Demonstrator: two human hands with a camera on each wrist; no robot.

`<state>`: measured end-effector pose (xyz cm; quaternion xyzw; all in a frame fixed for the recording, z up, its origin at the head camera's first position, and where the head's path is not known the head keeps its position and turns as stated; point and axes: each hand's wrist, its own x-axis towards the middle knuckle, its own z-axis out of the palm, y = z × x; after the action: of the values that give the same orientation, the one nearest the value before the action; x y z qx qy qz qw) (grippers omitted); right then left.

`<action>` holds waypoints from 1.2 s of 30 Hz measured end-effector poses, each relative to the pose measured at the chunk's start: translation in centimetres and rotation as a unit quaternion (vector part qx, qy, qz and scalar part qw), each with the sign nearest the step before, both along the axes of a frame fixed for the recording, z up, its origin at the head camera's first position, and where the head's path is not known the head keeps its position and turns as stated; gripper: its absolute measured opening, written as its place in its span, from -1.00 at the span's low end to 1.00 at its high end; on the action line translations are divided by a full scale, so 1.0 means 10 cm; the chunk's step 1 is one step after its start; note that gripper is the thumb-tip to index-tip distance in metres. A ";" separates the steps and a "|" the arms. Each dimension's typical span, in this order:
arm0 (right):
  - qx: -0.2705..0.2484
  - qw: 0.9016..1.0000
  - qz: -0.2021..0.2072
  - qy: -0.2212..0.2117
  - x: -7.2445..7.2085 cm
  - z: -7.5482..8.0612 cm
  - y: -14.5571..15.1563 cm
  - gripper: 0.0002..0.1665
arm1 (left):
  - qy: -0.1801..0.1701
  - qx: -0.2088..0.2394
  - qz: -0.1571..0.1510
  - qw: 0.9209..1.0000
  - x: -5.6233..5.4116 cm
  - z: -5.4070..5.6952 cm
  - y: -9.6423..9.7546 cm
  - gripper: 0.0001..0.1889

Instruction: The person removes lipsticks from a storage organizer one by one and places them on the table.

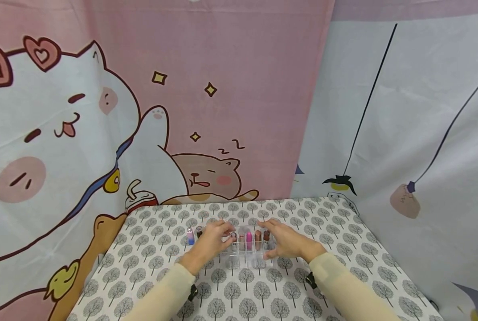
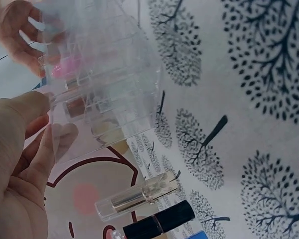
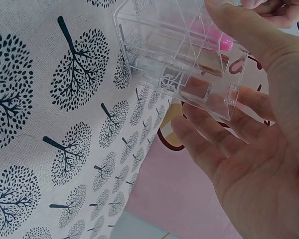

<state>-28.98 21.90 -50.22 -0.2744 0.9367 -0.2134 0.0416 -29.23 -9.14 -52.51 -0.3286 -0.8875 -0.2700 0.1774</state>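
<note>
A clear plastic lipstick organizer (image 1: 244,262) with many compartments stands on the table in front of me. Along its far row are several lipsticks, among them a bright pink one (image 1: 249,240), a brown one (image 1: 258,240) and a dark brown one (image 1: 266,236). My left hand (image 1: 212,238) holds the organizer's left end, with thumb and fingertips at its edge in the left wrist view. Around the right end is my right hand (image 1: 288,240), its thumb on the near side and fingers (image 3: 254,102) behind the clear wall. Neither hand has a lipstick in it.
Left of the organizer, loose lipsticks stand on the tree-print cloth (image 1: 218,307): a pink-and-blue one (image 1: 190,236), a black one (image 2: 159,219) and a clear-and-gold one (image 2: 137,195). A cartoon-print curtain (image 1: 243,111) hangs behind the table, and a pale one at the right.
</note>
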 end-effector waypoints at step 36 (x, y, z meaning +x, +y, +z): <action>0.001 1.000 0.000 -0.006 0.00 -0.01 0.00 0.37 | 0.023 -0.066 0.023 0.997 0.02 -0.03 0.11 -0.86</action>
<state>-28.95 21.87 -50.30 -0.2728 0.9367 -0.2142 0.0472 -29.00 -8.05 -52.82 -0.3248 -0.9065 -0.1991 0.1818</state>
